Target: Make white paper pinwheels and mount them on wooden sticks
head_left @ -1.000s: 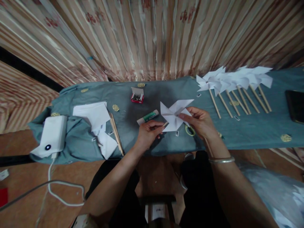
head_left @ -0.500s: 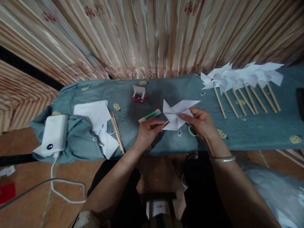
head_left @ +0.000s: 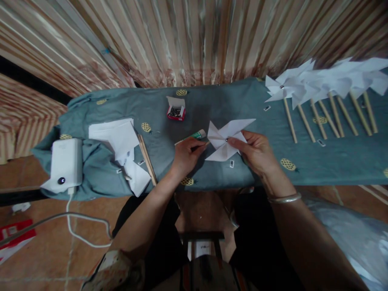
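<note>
A white paper pinwheel [head_left: 222, 133] is held above the table, a dark pin head showing at its centre. My right hand [head_left: 259, 151] is closed on its right side, thumb beside the pin and fingers behind the paper. My left hand [head_left: 187, 155] is closed in a pinch on a thin wooden stick [head_left: 207, 143], of which just a short tip shows at the paper's left edge. Beyond my left hand lies a green and white glue stick [head_left: 197, 135], partly covered by it. Farther back stands an opened small red box [head_left: 176, 113] of metal pins.
Several pinwheels on sticks [head_left: 327, 83] lie in a row at the right. At the left are white paper sheets [head_left: 117, 135], loose wooden sticks [head_left: 147, 159] and a white power bank [head_left: 66, 163] with a cable. A pleated curtain [head_left: 188, 40] hangs behind the table.
The pinwheel has turned slightly between my hands, and its central pin now shows beside my right thumb. The green tape roll under my right hand is no longer visible. The view has shifted a little.
</note>
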Demonstrator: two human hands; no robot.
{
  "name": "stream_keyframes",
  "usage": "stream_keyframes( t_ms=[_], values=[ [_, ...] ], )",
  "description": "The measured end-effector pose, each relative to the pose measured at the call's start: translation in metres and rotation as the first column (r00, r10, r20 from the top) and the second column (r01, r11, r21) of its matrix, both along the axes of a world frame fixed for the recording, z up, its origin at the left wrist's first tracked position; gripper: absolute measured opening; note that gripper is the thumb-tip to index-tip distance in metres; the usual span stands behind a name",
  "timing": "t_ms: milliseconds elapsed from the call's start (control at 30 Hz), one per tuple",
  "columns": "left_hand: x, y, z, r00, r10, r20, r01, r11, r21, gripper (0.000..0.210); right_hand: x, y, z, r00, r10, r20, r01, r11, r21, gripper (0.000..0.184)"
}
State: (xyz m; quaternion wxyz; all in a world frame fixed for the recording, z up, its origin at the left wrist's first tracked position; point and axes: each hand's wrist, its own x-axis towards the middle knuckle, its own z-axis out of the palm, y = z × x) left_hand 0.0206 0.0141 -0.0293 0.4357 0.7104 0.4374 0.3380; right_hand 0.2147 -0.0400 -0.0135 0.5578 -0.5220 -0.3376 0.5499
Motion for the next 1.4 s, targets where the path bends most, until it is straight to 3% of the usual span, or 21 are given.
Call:
stream_keyframes(
  t_ms=[233,333,400,467,533,633,833,1033,1133,1200,1300,1400],
  values=[
    [-0.002,-0.003,0.002,0.983,-0.117,-0.144,0.127,0.990,0.058,0.014,-0.003,-0.003,-0.003,0.999,0.030,-0.017,-0.030,0.998,-0.046,0.020],
    [0.000,-0.006,0.005,0.994,-0.073,-0.077,0.077,0.996,0.048,0.020,-0.005,-0.004,-0.005,0.999,0.051,0.012,-0.051,0.998,-0.039,0.018],
    [0.003,-0.008,0.008,0.999,-0.013,0.047,0.014,1.000,-0.026,0.021,-0.007,-0.005,-0.005,0.998,0.056,0.016,-0.055,0.998,-0.032,0.019],
    [0.007,-0.012,0.012,0.978,0.039,0.203,-0.002,0.984,-0.180,0.027,-0.010,-0.006,-0.005,0.998,0.059,0.012,-0.059,0.998,-0.030,0.019],
    [0.011,-0.018,0.015,0.935,0.064,0.349,0.069,0.932,-0.355,0.039,-0.013,-0.007,-0.004,0.998,0.063,0.008,-0.063,0.997,-0.038,0.020],
    [0.016,-0.026,0.016,0.880,0.136,0.456,0.130,0.853,-0.505,0.049,-0.018,-0.009,-0.002,0.998,0.058,-0.012,-0.059,0.998,-0.037,0.021],
    [0.022,-0.035,0.011,0.850,0.232,0.472,0.102,0.808,-0.580,0.044,-0.021,-0.016,-0.002,0.999,0.043,0.007,-0.043,0.999,-0.019,0.020],
    [0.024,-0.037,0.005,0.792,0.304,0.529,0.125,0.768,-0.628,0.034,-0.020,-0.021,0.003,0.978,-0.021,0.207,0.011,0.999,0.051,0.026],
    [0.024,-0.038,0.003,0.771,0.325,0.548,0.143,0.749,-0.646,0.033,-0.020,-0.026,0.010,0.917,-0.167,0.361,0.105,0.977,0.185,0.032],
    [0.024,-0.038,0.002,0.773,0.330,0.543,0.134,0.750,-0.647,0.030,-0.021,-0.032,0.017,0.816,-0.282,0.505,0.143,0.944,0.296,0.029],
    [0.025,-0.037,0.001,0.792,0.311,0.525,0.091,0.791,-0.606,0.026,-0.026,-0.039,0.026,0.624,-0.345,0.701,0.059,0.916,0.398,0.012],
    [0.026,-0.037,0.000,0.794,0.294,0.533,0.061,0.832,-0.552,0.026,-0.030,-0.043,0.031,0.516,-0.331,0.790,-0.058,0.907,0.418,0.005]
  ],
)
